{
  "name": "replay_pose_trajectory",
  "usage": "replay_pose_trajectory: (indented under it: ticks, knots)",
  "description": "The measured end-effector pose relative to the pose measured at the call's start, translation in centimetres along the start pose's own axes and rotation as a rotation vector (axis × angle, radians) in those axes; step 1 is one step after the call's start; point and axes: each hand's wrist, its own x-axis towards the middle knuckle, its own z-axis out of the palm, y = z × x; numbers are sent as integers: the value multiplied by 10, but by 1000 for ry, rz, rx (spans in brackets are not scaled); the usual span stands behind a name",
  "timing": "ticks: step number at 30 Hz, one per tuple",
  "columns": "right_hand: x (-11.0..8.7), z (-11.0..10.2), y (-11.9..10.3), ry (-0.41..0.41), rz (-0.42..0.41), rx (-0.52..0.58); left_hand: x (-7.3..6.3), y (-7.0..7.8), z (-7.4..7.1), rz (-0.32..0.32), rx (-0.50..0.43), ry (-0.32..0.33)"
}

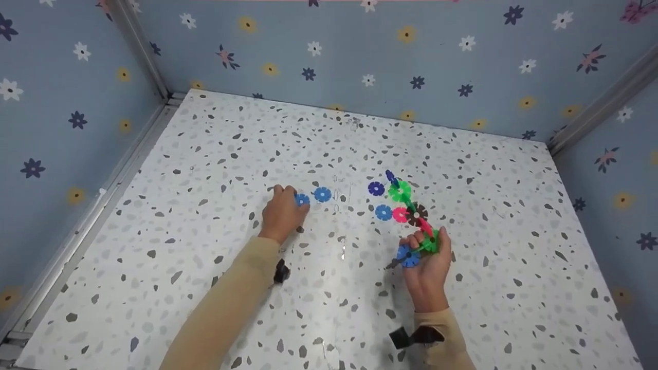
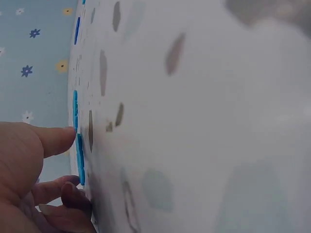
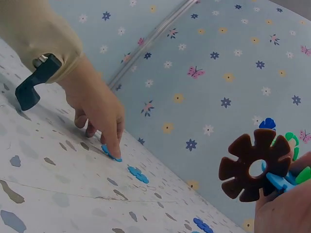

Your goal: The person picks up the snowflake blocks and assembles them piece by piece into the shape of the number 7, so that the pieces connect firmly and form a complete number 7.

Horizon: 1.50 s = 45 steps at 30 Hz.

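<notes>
In the head view my left hand point(image 1: 284, 213) is on the tabletop with thumb and fingers at opposite edges of a light-blue notched disc point(image 2: 80, 160), which lies flat. A second light-blue disc point(image 1: 323, 194) lies just to its right. My right hand point(image 1: 429, 272) holds a chain of interlocked notched discs, palm turned up and fingers curled around its near part. Within that chain are a blue disc point(image 1: 408, 256), a green disc point(image 1: 431, 240), a brown disc point(image 1: 417, 215) and a larger-looking green disc point(image 1: 400, 191). Another brown disc point(image 3: 255, 165) forms the near end.
Left of the chain lie a dark-blue disc point(image 1: 376, 188), a light-blue disc point(image 1: 383, 213) and a pink disc point(image 1: 400, 215), the pink one partly overlapped by the brown disc. Flower-patterned walls point(image 1: 360, 56) enclose the speckled white table point(image 1: 247, 139) at the back and sides.
</notes>
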Motion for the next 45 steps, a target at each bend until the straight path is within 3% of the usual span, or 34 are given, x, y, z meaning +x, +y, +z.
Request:
replay_pose_trajectory:
  ticks: [4,7,12,16,19,23,27,38,45]
  knots:
    - [0,2,1,-63,-32,7,-6,-3,-2,18,-25,14]
    - [2,6,1,-65,-47,-28,-17,2,-1,86,-93,38]
    - [4,11,-1,-47,-32,2,-48,25,6,226,-391,66]
    - [4,13,-3,-17,-19,26,-81,47,11,319,-653,-36]
    - [3,16,-4,8,-27,41,-107,63,17,362,-763,-159]
    - [3,19,-4,26,-28,64,-136,80,29,395,-790,-242]
    - [1,21,-3,27,-36,50,-152,91,38,424,-805,-226]
    - [-3,21,-1,-19,-121,-98,-165,95,57,489,-874,-86]
    - [-10,21,2,-62,-179,-202,-174,103,64,424,-894,-46]
